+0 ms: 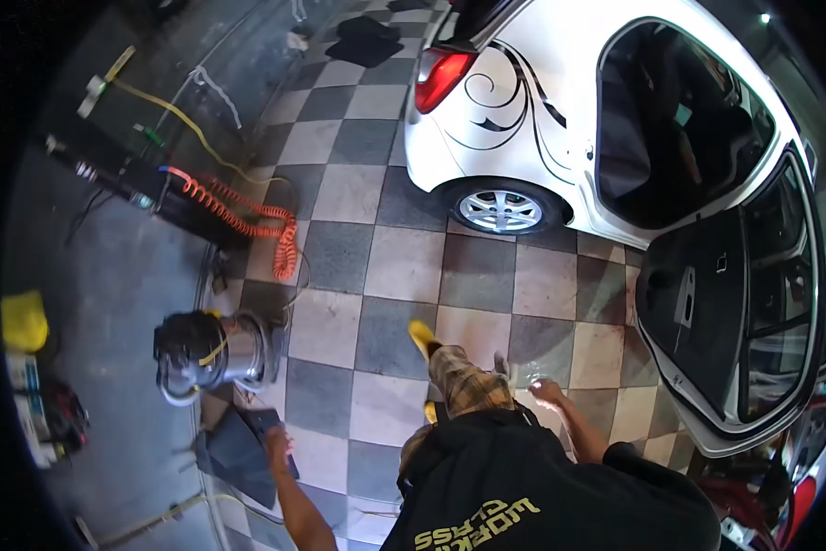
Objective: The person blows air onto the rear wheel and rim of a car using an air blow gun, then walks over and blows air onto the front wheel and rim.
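My left hand (pixel 280 444) hangs low on the left, its fingers closed on the edge of a dark grey car floor mat (pixel 238 459). The mat hangs beside my left leg, close to the wall, and part of it lies behind the hand. My right hand (pixel 549 395) swings out on the right, its fingers loosely bent, with nothing visible in them. Near that hand is the open rear door (pixel 693 312) of a white car (pixel 532 119); the two are apart.
A wet-dry vacuum (pixel 224 354) stands by the wall, just ahead of the mat. Beyond it, a coiled orange hose (pixel 280 243) droops to the checkered floor (pixel 399 340). More dark mats (pixel 364 41) lie at the back. Another vehicle (pixel 808 496) shows at lower right.
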A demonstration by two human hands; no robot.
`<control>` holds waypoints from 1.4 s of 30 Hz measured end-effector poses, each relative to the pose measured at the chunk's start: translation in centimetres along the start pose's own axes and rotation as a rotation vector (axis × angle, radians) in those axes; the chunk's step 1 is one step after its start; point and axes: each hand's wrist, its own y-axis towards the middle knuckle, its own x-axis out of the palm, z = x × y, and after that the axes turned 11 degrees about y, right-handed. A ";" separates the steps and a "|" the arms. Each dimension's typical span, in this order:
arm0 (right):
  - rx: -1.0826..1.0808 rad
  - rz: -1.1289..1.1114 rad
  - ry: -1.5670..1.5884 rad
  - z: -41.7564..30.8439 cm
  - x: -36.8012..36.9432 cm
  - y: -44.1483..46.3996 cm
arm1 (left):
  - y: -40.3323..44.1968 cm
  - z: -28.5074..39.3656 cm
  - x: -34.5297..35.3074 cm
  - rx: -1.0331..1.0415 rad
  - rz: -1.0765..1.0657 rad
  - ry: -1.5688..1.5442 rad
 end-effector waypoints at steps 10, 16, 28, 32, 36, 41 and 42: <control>0.592 -0.333 0.187 -12.0 3.0 8.2 | 2.7 41.3 5.1 0.509 0.087 0.038; 0.418 -0.179 0.092 -31.5 -3.8 24.5 | 4.2 60.0 0.0 0.728 0.158 -0.063; -0.513 0.006 -0.500 -59.7 0.9 59.4 | 30.6 104.4 -32.9 0.709 1.108 0.027; -0.593 0.053 -0.164 -74.0 0.3 55.5 | 32.1 110.3 -38.7 0.134 1.472 0.094; -0.261 0.053 -0.187 -84.8 -2.4 52.5 | 34.1 110.6 -44.8 0.065 1.204 0.302; -0.238 0.085 -0.191 -88.6 -3.0 53.9 | 27.8 111.5 -43.6 0.238 1.128 0.338; -0.234 0.088 -0.182 -91.2 -3.4 53.7 | 24.3 112.3 -40.8 0.220 1.183 0.249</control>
